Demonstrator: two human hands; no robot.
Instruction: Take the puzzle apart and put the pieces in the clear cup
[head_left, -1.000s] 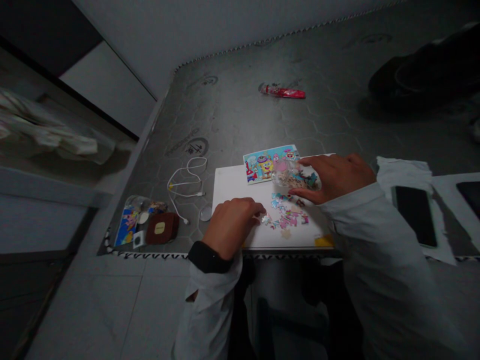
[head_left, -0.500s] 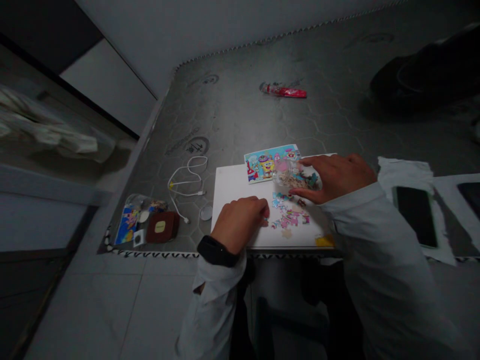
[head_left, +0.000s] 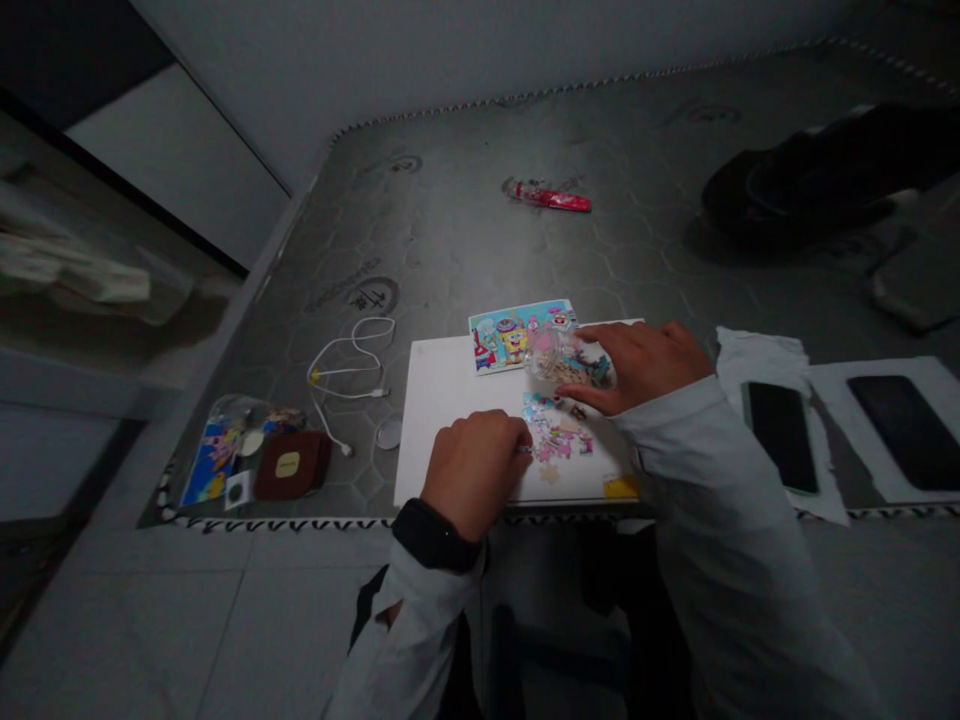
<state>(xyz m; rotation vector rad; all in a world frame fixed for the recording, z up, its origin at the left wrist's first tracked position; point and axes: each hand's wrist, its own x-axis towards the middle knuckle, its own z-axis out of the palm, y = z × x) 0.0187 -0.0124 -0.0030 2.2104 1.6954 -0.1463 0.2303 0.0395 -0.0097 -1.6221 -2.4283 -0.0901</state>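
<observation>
My right hand (head_left: 645, 365) is wrapped round a small clear jar (head_left: 570, 360) with loose jigsaw pieces inside, tipped on its side over a white board (head_left: 442, 385). Below the jar lies a cluster of pink and blue jigsaw pieces (head_left: 562, 440), with a plain beige piece (head_left: 549, 472) at its near edge. My left hand (head_left: 480, 465), a dark watch at its wrist, rests at the left of this cluster. Its fingers are curled together, and what they may hold is hidden. Behind the jar, a colourful cartoon picture card (head_left: 499, 345) lies partly on the board.
A round clear lid (head_left: 388, 433) and a white cable (head_left: 349, 370) lie left of the board. Beyond them are a brown case (head_left: 292, 465) and a plastic packet (head_left: 214, 460). Two phones (head_left: 780, 435) rest on white paper at right. A red packet (head_left: 551, 197) lies further back.
The view has shifted, so most things appear further left. My left hand sits a little closer to the jigsaw pieces. My right hand still holds the jar, its mouth turned slightly more towards me.
</observation>
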